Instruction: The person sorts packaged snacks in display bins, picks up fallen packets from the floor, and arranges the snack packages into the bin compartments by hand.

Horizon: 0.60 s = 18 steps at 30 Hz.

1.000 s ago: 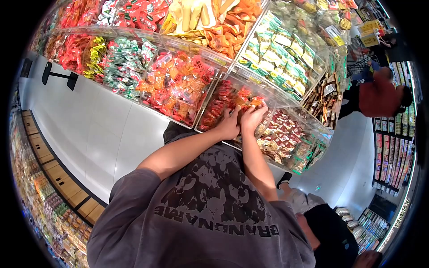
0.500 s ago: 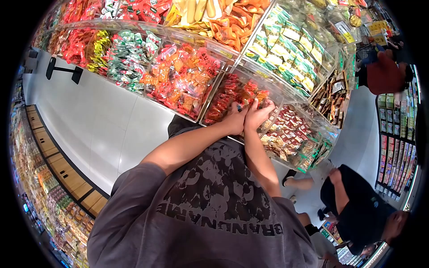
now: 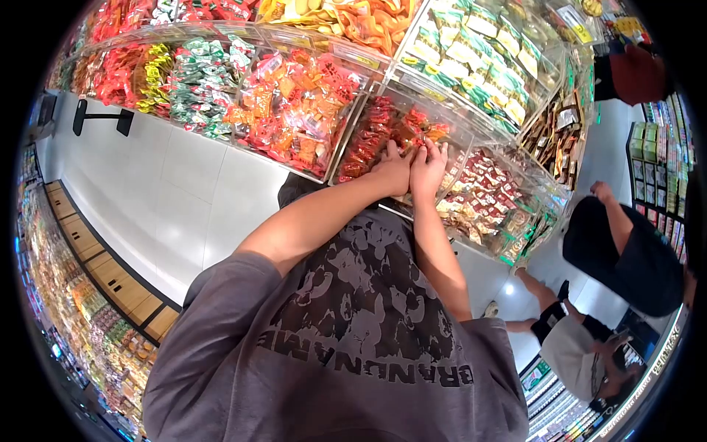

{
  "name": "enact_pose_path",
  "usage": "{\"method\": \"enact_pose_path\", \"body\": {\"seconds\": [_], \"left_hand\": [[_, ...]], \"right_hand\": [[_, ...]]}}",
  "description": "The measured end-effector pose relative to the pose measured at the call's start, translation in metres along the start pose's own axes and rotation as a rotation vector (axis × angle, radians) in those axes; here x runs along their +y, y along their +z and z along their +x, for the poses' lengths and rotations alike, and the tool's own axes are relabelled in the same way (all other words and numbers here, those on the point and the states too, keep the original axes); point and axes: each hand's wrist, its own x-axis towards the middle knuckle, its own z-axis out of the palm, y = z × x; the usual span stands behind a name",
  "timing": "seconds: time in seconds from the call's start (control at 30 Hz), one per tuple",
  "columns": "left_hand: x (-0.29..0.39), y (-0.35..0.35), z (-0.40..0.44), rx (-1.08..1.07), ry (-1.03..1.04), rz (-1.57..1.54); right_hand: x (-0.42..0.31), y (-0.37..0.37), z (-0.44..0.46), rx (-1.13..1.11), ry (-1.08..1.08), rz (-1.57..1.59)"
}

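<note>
In the head view, shiny red packets lie heaped in a clear bin at upper centre. The left hand and right hand reach in side by side, fingers bent, covering part of the heap; whether either grips a packet cannot be told. Maroon-and-white packets sit to the right, orange-red bags to the left. Since the earlier frame, a dark-shirted person has shifted higher at the right.
</note>
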Motion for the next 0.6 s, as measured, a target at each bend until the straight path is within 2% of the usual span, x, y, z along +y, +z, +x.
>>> {"method": "enact_pose_path", "body": {"seconds": [0.1,0.23,0.37,0.6], "left_hand": [[0.002,-0.004,-0.007,-0.034,0.013,0.043],[0.0,0.0,-0.007,-0.013,0.037,0.094],[0.0,0.001,-0.006,-0.016,0.035,0.08],[-0.003,0.0,-0.001,-0.015,0.038,0.074]], "right_hand": [[-0.008,-0.008,-0.002,-0.141,0.121,-0.018],[-0.01,-0.014,-0.007,-0.264,0.171,-0.036],[0.005,-0.007,-0.005,-0.281,0.123,-0.034],[-0.016,-0.021,-0.005,-0.334,0.095,-0.122]]}}
